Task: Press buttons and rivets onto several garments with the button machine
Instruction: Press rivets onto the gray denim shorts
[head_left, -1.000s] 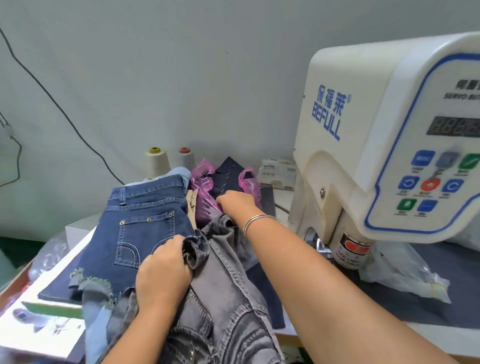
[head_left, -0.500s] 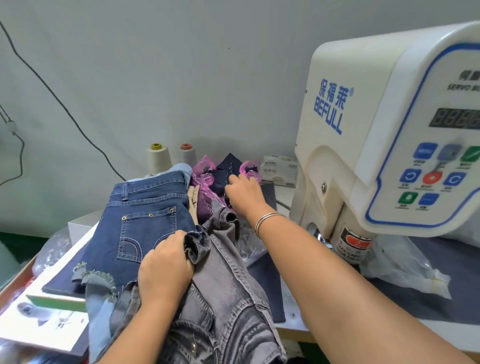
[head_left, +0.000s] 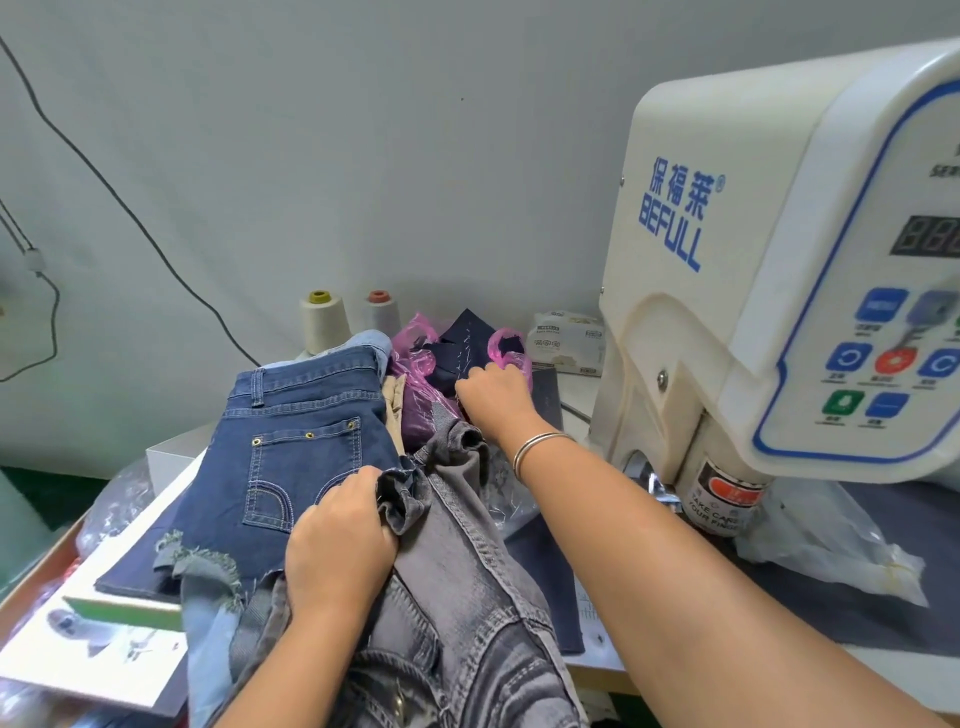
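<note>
My left hand grips a bunched fold of the grey denim garment that hangs over the table's front edge. My right hand, with a silver bangle on the wrist, reaches back into the pink plastic bag that holds dark navy fabric; its fingers curl at the bag's right handle. Dark blue denim shorts with brass rivets on the pocket lie flat to the left. The white button machine stands at the right; its press head is hidden by my right forearm.
Two thread cones stand by the wall behind the shorts. A small white box sits beside the machine. A crumpled clear plastic bag lies under the machine head. White cards lie at the table's left front.
My right hand has moved further back and up, from the grey garment's edge into the pink bag. My left hand has kept its hold on the grey denim.
</note>
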